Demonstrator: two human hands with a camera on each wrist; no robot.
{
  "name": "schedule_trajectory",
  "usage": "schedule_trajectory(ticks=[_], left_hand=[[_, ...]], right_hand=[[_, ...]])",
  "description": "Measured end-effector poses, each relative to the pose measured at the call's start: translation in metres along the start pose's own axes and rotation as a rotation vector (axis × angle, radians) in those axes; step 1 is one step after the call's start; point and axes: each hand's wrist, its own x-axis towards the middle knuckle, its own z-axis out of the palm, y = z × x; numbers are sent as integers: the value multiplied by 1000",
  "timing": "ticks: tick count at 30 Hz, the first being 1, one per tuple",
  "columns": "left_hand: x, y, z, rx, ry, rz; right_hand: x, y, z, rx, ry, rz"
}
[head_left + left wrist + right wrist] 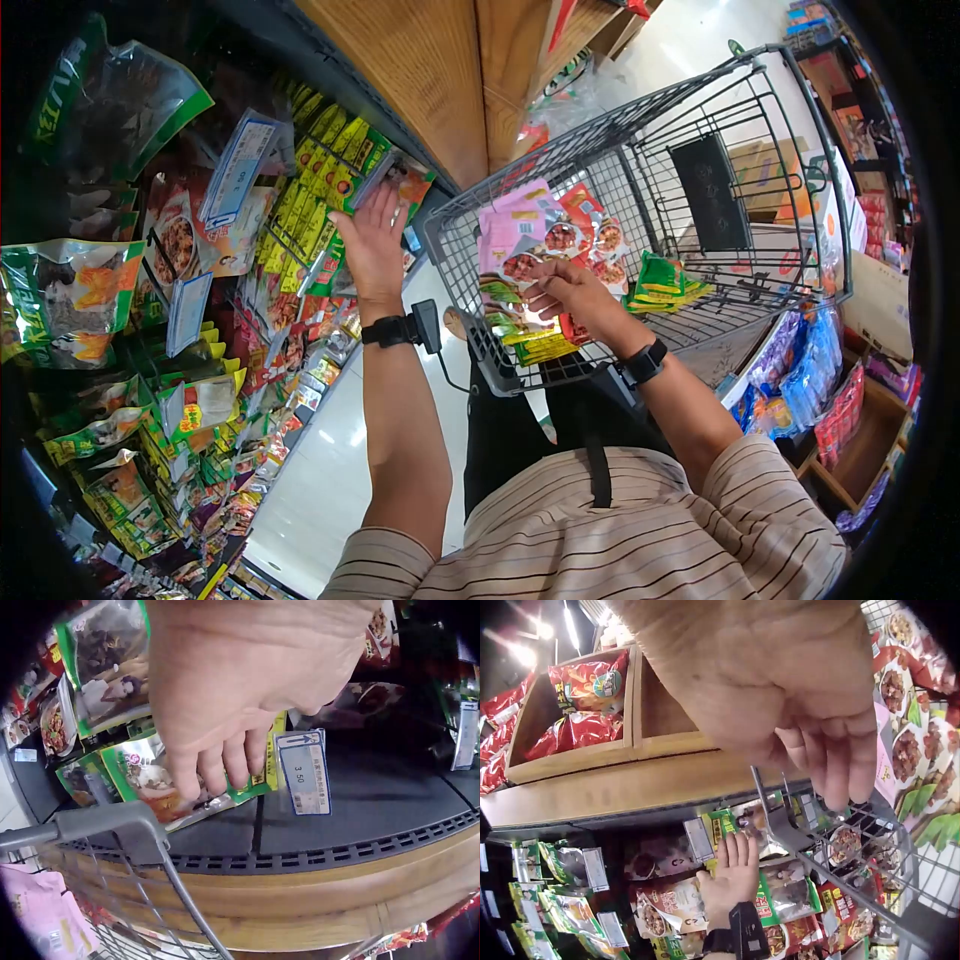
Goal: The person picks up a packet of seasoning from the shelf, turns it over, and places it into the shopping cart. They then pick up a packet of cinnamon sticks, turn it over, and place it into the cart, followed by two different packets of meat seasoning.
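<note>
At the shelf on the left, my left hand [375,250] reaches up with its fingers extended. Its fingertips touch or overlap a green-edged food packet [142,769] lying at the shelf front in the left wrist view. Rows of yellow-and-green packets [325,150] hang just left of that hand. My right hand [580,300] hovers over the shopping cart [640,150], fingers loosely bent and nothing visible in them. Below it in the cart lie pink packets [510,225], a red packet with food pictures [583,205], yellow packets [545,347] and a green packet [660,280].
A price tag [304,776] stands beside the left fingers. The cart's grey corner [139,832] is close to the shelf edge. A wooden display [400,50] rises ahead, with red snack bags [589,686] in its bins. Blue and purple bags [805,355] sit at the right.
</note>
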Motion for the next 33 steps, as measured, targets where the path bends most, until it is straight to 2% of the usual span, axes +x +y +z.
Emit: schedule_trajectory(ticks=[4, 8, 9, 10, 11, 13, 15, 18, 22, 25, 29, 31, 33], left_hand=[[-28, -2, 9, 142, -21, -8], [-68, -16, 0, 225, 86, -49], [-81, -16, 5, 278, 115, -47], [-95, -17, 7, 337, 118, -80], [-107, -18, 7, 396, 119, -101], [-130, -21, -1, 420, 117, -133], [-148, -23, -8, 425, 198, -190], [-175, -19, 11, 514, 245, -182], [-191, -16, 24, 586, 294, -177], [-198, -14, 32, 602, 279, -175], [-205, -11, 38, 573, 299, -165], [-210, -9, 40, 579, 281, -172], [-215, -8, 36, 570, 285, -192]], right_hand=[[-6, -4, -24, -61, 29, -49], [-9, -16, -78, -281, 124, -179], [-18, -33, -87, -309, 188, -158], [-5, -23, -118, -381, 236, -160], [-15, -39, -126, -260, 238, -180], [-20, -54, -166, -261, 288, -157], [-20, -62, -207, -374, 387, -151], [-16, -64, -247, -540, 505, -50], [0, -39, -281, -854, 363, 265], [12, -14, -277, -1181, 98, 584], [22, 32, -265, -1534, -254, 395], [43, 59, -264, -1499, -329, 481], [59, 79, -257, -1641, -393, 486]])
